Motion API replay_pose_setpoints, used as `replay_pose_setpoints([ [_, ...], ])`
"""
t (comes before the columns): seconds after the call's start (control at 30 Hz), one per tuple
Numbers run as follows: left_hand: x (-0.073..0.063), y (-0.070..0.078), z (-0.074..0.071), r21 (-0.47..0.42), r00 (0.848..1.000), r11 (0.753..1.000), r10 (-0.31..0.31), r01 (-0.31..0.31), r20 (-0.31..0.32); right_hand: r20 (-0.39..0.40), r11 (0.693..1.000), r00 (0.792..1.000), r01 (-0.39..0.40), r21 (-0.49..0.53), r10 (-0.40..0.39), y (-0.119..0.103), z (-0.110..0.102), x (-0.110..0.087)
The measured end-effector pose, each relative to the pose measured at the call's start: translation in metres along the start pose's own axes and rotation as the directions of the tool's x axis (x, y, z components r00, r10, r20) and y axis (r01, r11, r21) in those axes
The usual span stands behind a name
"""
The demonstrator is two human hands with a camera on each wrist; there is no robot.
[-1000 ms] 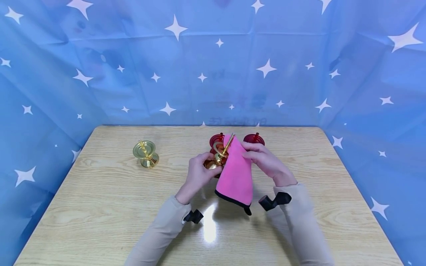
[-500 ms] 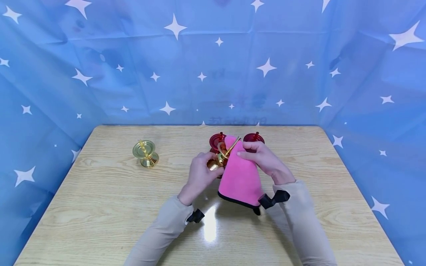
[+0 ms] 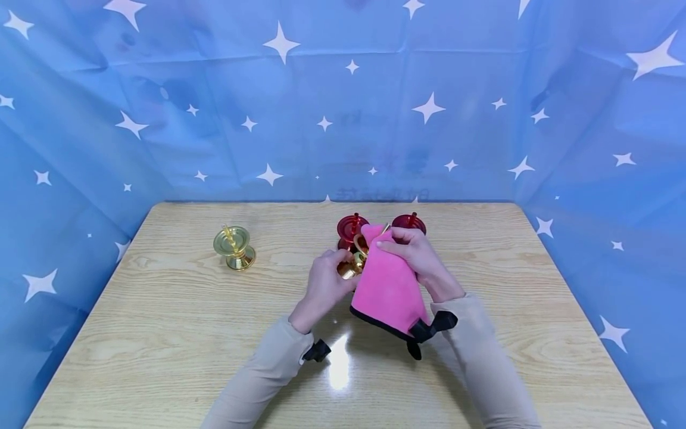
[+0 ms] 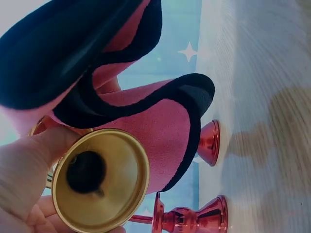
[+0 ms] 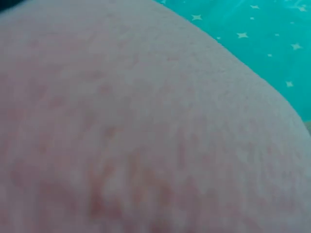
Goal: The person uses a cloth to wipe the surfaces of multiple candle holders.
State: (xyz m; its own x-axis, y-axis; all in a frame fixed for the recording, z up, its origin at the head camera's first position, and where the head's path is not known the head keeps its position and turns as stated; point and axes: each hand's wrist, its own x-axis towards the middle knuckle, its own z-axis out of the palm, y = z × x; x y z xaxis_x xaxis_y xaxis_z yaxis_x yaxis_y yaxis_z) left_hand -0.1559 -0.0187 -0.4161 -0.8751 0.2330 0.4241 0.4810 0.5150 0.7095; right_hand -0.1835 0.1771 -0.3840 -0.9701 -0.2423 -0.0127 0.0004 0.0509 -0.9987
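In head view, the left hand [image 3: 325, 281] is curling round the gold holder [image 3: 347, 270], just nearer than the left red holder [image 3: 351, 227], the right hand [image 3: 420, 257] is pinching soft-looking cloth [image 3: 388, 295]; in left wrist view, the flared base [image 4: 124, 167] is seeming light, slippery, best for holding; right wrist view is showing no grip.

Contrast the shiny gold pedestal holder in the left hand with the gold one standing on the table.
The held shiny gold pedestal holder is tilted, off the wooden table; the standing gold pedestal holder is upright on it. Pink, black-edged cloth partly hides the held holder in the head view; the standing holder is uncovered. The held holder's hollow underside faces the left wrist camera; the standing holder's is hidden. Both have flared bases.
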Motion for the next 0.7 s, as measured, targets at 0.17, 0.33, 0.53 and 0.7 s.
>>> replay_pose_setpoints([
  [0.17, 0.001, -0.002, -0.001, 0.003, 1.000, 1.000, 0.025, -0.025, -0.008, -0.095, 0.999, 0.995, 0.016, 0.042, -0.012, 0.000, 0.005, -0.001],
  [0.33, 0.001, -0.002, -0.002, 0.003, 0.999, 0.999, 0.037, -0.037, -0.011, -0.165, 0.987, 0.986, -0.002, 0.160, 0.029, -0.004, 0.004, -0.004],
  [0.53, -0.001, -0.003, -0.004, -0.020, 1.000, 1.000, 0.005, -0.005, -0.017, -0.181, 0.932, 0.978, -0.027, 0.363, 0.099, -0.008, -0.001, -0.005],
  [0.7, -0.001, -0.005, -0.005, -0.045, 0.999, 0.999, -0.027, 0.025, -0.035, -0.074, 0.847, 0.985, -0.093, 0.524, 0.154, -0.005, -0.006, -0.010],
])
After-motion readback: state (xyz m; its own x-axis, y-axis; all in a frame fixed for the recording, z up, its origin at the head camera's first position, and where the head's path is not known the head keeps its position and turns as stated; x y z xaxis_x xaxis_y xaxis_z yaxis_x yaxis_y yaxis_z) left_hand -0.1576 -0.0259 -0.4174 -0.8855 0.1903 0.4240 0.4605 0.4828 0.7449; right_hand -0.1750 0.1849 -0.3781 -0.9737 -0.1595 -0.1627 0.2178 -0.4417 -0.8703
